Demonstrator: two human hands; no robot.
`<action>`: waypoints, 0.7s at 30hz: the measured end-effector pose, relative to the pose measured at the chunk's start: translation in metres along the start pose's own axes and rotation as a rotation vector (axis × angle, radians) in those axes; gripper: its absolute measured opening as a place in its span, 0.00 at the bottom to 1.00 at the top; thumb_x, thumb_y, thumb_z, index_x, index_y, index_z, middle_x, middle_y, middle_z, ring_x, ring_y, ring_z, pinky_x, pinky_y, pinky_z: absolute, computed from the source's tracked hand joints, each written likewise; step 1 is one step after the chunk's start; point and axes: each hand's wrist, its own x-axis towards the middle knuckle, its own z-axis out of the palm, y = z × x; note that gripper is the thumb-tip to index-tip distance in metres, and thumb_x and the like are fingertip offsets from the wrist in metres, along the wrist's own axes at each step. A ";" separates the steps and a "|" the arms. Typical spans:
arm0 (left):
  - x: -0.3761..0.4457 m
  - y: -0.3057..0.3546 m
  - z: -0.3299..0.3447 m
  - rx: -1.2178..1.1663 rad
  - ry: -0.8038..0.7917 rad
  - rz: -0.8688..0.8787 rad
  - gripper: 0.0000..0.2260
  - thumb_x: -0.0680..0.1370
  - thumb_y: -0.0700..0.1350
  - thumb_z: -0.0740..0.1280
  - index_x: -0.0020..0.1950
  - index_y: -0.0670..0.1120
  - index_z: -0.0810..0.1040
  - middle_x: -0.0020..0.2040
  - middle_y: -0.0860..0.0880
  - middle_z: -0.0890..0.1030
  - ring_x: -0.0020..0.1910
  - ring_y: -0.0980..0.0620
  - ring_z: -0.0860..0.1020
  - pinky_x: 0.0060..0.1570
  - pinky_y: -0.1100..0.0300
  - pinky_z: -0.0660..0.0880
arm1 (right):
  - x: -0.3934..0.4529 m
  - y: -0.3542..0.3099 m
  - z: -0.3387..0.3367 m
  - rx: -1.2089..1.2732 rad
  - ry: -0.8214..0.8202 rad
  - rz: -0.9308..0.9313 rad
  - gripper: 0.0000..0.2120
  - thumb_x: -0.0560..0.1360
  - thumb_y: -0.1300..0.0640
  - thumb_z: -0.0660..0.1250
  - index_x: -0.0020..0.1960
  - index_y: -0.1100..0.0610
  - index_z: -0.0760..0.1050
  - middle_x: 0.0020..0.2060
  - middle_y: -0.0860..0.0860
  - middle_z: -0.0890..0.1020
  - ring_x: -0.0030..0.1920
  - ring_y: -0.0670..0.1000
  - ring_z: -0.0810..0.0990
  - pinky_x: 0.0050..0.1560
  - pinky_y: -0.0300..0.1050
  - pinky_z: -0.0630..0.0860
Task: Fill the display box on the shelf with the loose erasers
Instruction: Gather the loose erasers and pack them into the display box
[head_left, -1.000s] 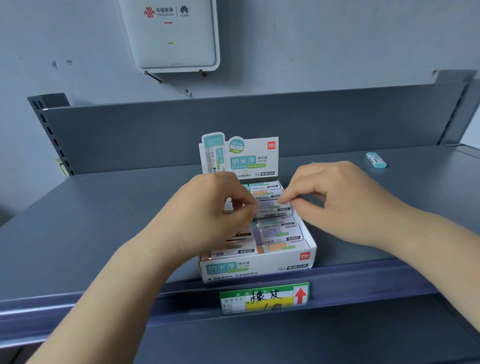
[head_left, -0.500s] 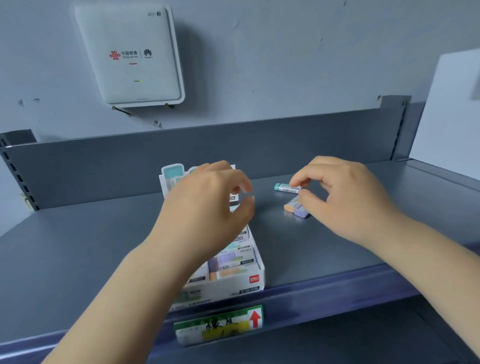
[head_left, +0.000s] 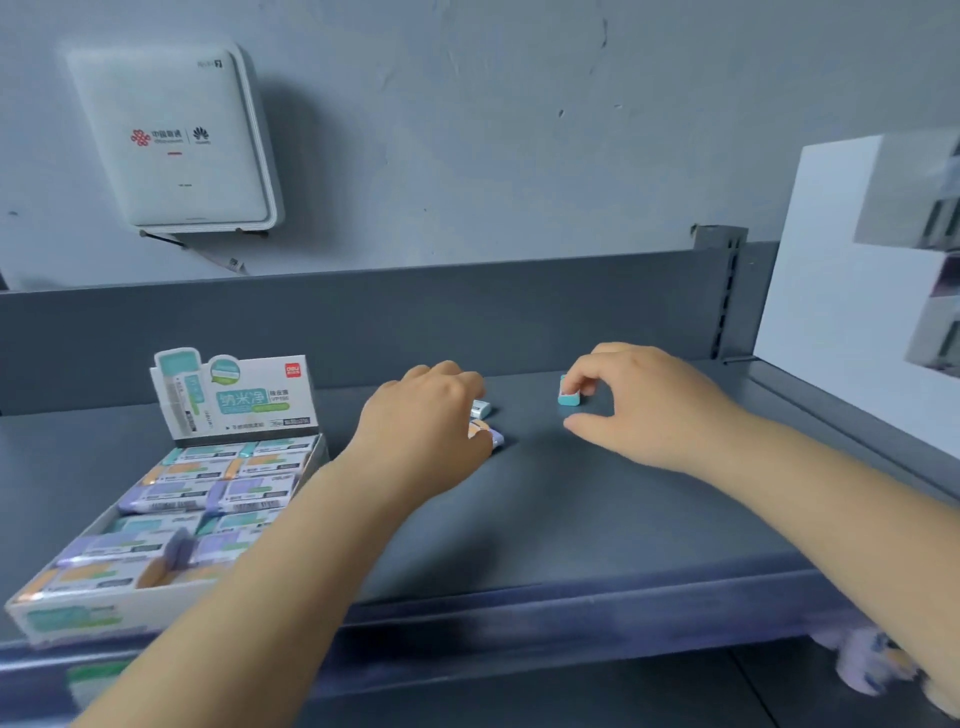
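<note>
Both hands have left the display box and moved right along the shelf to the loose erasers.

Left hand lies curled over a purple-and-orange eraser and a teal-tipped one — whether it grips them I cannot tell. Right hand pinches a teal eraser standing on end. Rows of wrapped erasers lie in the box at the shelf's front lip; bare shelf lies between the hands and the front edge.
</note>
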 end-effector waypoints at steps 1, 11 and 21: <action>0.005 0.002 0.004 0.018 -0.019 -0.017 0.18 0.76 0.55 0.61 0.63 0.50 0.71 0.59 0.52 0.74 0.60 0.49 0.71 0.49 0.59 0.65 | 0.003 0.007 0.000 0.006 -0.019 -0.011 0.11 0.72 0.49 0.65 0.54 0.48 0.75 0.50 0.43 0.76 0.47 0.46 0.72 0.42 0.41 0.66; 0.057 -0.001 0.029 0.142 -0.213 -0.182 0.18 0.77 0.44 0.59 0.67 0.52 0.68 0.66 0.52 0.71 0.65 0.48 0.69 0.53 0.55 0.69 | 0.051 0.062 0.021 0.027 -0.188 0.006 0.16 0.72 0.48 0.63 0.60 0.46 0.73 0.46 0.43 0.70 0.49 0.49 0.71 0.44 0.44 0.69; 0.071 -0.016 0.056 0.008 -0.295 -0.301 0.13 0.76 0.43 0.59 0.57 0.53 0.76 0.58 0.49 0.78 0.55 0.45 0.75 0.51 0.53 0.74 | 0.067 0.071 0.046 -0.003 -0.278 -0.010 0.13 0.77 0.49 0.53 0.45 0.54 0.73 0.43 0.48 0.75 0.47 0.53 0.72 0.38 0.42 0.66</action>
